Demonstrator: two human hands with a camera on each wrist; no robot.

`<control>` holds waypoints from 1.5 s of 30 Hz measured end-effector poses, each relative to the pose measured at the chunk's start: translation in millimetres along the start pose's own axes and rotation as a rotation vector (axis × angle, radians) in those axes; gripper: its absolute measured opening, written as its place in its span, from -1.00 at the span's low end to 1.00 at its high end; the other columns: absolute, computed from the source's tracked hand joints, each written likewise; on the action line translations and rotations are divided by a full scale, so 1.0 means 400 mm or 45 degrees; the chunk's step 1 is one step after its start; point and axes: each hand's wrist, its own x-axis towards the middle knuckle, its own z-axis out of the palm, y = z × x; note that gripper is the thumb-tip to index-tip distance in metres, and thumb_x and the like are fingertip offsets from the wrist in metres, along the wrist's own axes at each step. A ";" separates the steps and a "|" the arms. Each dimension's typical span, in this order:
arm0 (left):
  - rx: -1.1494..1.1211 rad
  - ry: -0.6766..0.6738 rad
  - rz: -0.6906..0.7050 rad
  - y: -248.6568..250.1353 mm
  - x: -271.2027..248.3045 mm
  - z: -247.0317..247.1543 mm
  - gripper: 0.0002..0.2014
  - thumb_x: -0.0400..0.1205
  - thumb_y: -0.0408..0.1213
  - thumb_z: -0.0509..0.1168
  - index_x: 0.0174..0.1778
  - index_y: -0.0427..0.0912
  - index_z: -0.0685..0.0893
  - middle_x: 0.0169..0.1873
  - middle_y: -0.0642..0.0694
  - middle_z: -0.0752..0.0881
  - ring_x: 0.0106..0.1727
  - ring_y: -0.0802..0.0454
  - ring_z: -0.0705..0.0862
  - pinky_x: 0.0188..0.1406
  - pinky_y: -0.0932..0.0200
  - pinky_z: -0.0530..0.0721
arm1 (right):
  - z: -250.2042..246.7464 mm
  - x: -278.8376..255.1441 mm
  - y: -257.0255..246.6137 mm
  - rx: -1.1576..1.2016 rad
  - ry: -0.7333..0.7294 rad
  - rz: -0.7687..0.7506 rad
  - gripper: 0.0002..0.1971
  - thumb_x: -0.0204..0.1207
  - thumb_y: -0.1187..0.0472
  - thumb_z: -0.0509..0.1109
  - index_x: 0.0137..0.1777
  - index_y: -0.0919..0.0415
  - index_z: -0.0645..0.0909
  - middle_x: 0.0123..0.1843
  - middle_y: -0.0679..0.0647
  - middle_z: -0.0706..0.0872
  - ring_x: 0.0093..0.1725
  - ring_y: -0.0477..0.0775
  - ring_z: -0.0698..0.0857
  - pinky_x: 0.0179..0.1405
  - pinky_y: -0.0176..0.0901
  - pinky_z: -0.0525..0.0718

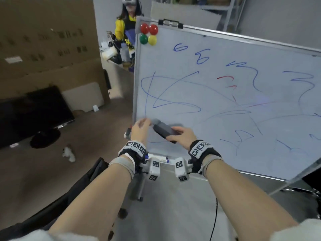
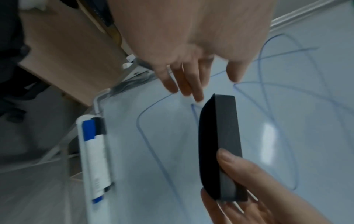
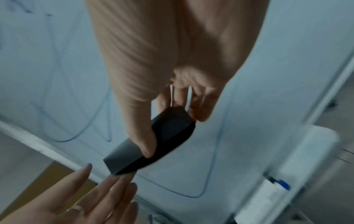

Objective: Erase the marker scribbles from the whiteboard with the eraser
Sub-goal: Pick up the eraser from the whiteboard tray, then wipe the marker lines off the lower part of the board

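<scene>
The right hand (image 1: 180, 136) pinched the dark grey block eraser (image 1: 164, 130) at the white metal-framed whiteboard's (image 1: 217, 94) seven o'clock corner. The left hand (image 1: 139, 127) was spread loose. The blue and red marker scribbles (image 1: 173, 94) all remained; no wiping looked done.

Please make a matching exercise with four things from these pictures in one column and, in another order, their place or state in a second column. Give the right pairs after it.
1. eraser
2. left hand
3. blue-capped marker
4. round magnets

A. top left corner of the whiteboard
B. lies in the tray
C. fingers straight, holding nothing
D. gripped by the right hand

Pairs: 1-D, 2-C, 3-B, 4-A
</scene>
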 end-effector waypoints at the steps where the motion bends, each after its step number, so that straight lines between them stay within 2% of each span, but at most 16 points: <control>1: -0.095 0.146 -0.001 0.038 0.011 -0.014 -0.65 0.59 -0.07 0.34 0.27 -0.08 0.67 0.13 -0.03 0.75 0.17 0.00 0.70 0.29 0.11 0.59 | -0.001 0.010 -0.037 -0.001 0.084 -0.066 -0.52 0.32 0.31 0.69 0.25 0.21 0.71 0.11 0.08 0.77 0.08 0.01 0.71 0.03 -0.38 0.68; 3: -0.161 0.385 0.063 0.117 0.042 -0.036 -0.66 0.55 -0.04 0.30 0.21 -0.05 0.63 0.07 -0.02 0.73 0.16 -0.05 0.69 0.26 0.06 0.60 | -0.007 0.027 -0.113 -0.053 0.235 -0.208 -0.49 0.27 0.21 0.71 0.24 0.14 0.70 0.14 0.02 0.77 0.14 0.01 0.73 0.27 -0.10 0.68; 6: 0.018 0.485 0.125 0.204 0.104 -0.050 -0.57 0.64 -0.04 0.23 0.41 -0.11 0.54 0.35 -0.17 0.60 0.41 -0.18 0.51 0.42 -0.08 0.44 | -0.022 0.046 -0.219 -0.110 0.470 -0.417 -0.52 0.32 0.22 0.62 0.26 0.03 0.66 0.11 -0.09 0.75 0.14 -0.04 0.72 0.27 -0.09 0.66; 10: -0.105 0.198 0.154 0.284 0.197 -0.044 -0.47 0.77 0.04 0.04 0.60 -0.14 0.40 0.55 -0.19 0.48 0.57 -0.19 0.40 0.55 -0.02 0.28 | -0.056 0.082 -0.338 -0.290 0.766 -0.692 -0.45 0.33 0.22 0.55 0.35 -0.09 0.62 0.15 -0.14 0.71 0.16 -0.11 0.59 0.10 -0.25 0.56; 14: -0.126 -0.106 0.092 0.285 0.256 -0.039 -0.26 0.76 0.23 -0.17 0.57 -0.29 0.46 0.54 -0.24 0.49 0.57 -0.17 0.44 0.58 0.07 0.26 | -0.041 0.144 -0.376 -0.616 0.935 -0.785 -0.44 0.34 0.23 0.56 0.37 -0.06 0.63 0.18 -0.02 0.63 0.24 0.09 0.47 0.16 -0.14 0.53; 18: -0.133 -0.198 0.187 0.250 0.295 -0.037 -0.23 0.76 0.24 -0.18 0.46 -0.35 0.59 0.42 -0.34 0.61 0.46 -0.22 0.55 0.52 0.03 0.41 | 0.071 0.194 -0.301 -0.929 0.838 -0.866 -0.42 0.18 0.29 0.65 0.26 0.06 0.68 0.14 0.04 0.61 0.11 0.20 0.51 0.18 0.08 0.58; 21: -0.232 -0.241 0.116 0.251 0.312 -0.049 -0.25 0.75 0.26 -0.13 0.37 -0.31 0.66 0.32 -0.28 0.69 0.37 -0.20 0.62 0.45 0.02 0.48 | 0.107 0.205 -0.274 -1.053 0.821 -0.873 -0.39 0.15 0.25 0.69 0.26 0.03 0.69 0.08 0.04 0.59 0.06 0.15 0.48 0.15 0.06 0.57; 25: -0.523 -0.325 -0.080 0.244 0.324 -0.053 -0.21 0.73 0.28 -0.06 0.63 -0.35 0.34 0.60 -0.22 0.42 0.60 -0.10 0.41 0.63 0.00 0.32 | 0.050 0.217 -0.349 -1.009 1.107 -0.951 -0.38 0.21 0.22 0.62 0.34 -0.02 0.68 0.08 0.08 0.61 0.02 0.21 0.53 0.10 0.07 0.56; 27: -0.569 -0.334 -0.126 0.241 0.317 -0.052 -0.15 0.69 0.34 -0.06 0.64 -0.35 0.31 0.62 -0.17 0.39 0.62 -0.09 0.40 0.65 -0.07 0.30 | 0.044 0.219 -0.364 -0.933 1.187 -0.931 -0.38 0.22 0.22 0.60 0.35 -0.04 0.66 0.08 0.10 0.59 0.01 0.22 0.53 0.10 0.07 0.56; 30: -0.661 -0.367 -0.175 0.230 0.309 -0.053 -0.01 0.51 0.53 -0.06 0.52 -0.27 0.51 0.46 -0.16 0.60 0.45 -0.10 0.58 0.60 -0.12 0.36 | 0.094 0.214 -0.310 -1.179 0.953 -0.940 -0.37 0.18 0.19 0.64 0.32 -0.08 0.68 0.05 0.06 0.61 0.00 0.20 0.53 0.08 0.03 0.48; 32: -0.713 -0.391 -0.198 0.219 0.309 -0.058 -0.09 0.57 0.51 -0.14 0.33 -0.25 0.63 0.23 -0.14 0.73 0.26 -0.10 0.68 0.52 -0.09 0.44 | 0.112 0.204 -0.285 -1.311 0.833 -0.939 -0.37 0.18 0.18 0.65 0.31 -0.11 0.68 0.05 0.02 0.63 0.01 0.16 0.52 0.07 -0.01 0.40; 35: -0.764 -0.507 -0.275 0.191 0.309 -0.064 -0.05 0.52 0.56 -0.17 0.20 -0.24 0.69 0.15 -0.23 0.80 0.25 -0.26 0.73 0.44 -0.19 0.56 | 0.090 0.203 -0.343 -1.209 1.003 -0.907 -0.35 0.24 0.15 0.61 0.39 -0.16 0.63 0.10 0.03 0.61 0.05 0.17 0.52 0.11 0.02 0.45; 37: -0.752 -0.488 -0.312 0.160 0.302 -0.065 -0.07 0.49 0.58 -0.16 0.15 -0.20 0.68 0.12 -0.21 0.80 0.24 -0.25 0.74 0.42 -0.20 0.57 | 0.081 0.206 -0.371 -1.100 1.119 -0.911 -0.35 0.24 0.15 0.59 0.40 -0.16 0.62 0.12 0.04 0.60 0.05 0.18 0.53 0.11 0.04 0.49; 39: -0.747 -0.427 -0.344 0.137 0.293 -0.068 -0.10 0.54 0.54 -0.16 0.17 -0.22 0.67 0.13 -0.17 0.79 0.20 -0.18 0.74 0.42 -0.14 0.57 | 0.099 0.209 -0.336 -1.094 1.076 -0.913 -0.36 0.22 0.16 0.62 0.36 -0.13 0.65 0.09 0.04 0.59 0.04 0.17 0.51 0.08 0.03 0.48; 41: -0.672 -0.373 -0.311 0.111 0.289 -0.070 -0.12 0.53 0.55 -0.14 0.08 -0.18 0.73 0.16 -0.20 0.78 0.23 -0.18 0.72 0.44 -0.07 0.54 | 0.139 0.205 -0.242 -1.178 0.897 -0.868 -0.38 0.19 0.16 0.66 0.31 -0.11 0.66 0.06 0.01 0.59 0.04 0.12 0.46 0.08 0.01 0.43; 45: -0.144 -0.164 -0.281 -0.004 0.282 -0.079 0.01 0.27 0.63 -0.21 0.36 0.10 0.70 0.49 -0.06 0.57 0.56 -0.13 0.44 0.63 -0.13 0.27 | 0.201 0.183 -0.022 -1.325 0.646 -0.668 -0.38 0.14 0.19 0.71 0.22 -0.16 0.66 0.02 -0.05 0.56 0.03 0.09 0.49 0.09 0.00 0.43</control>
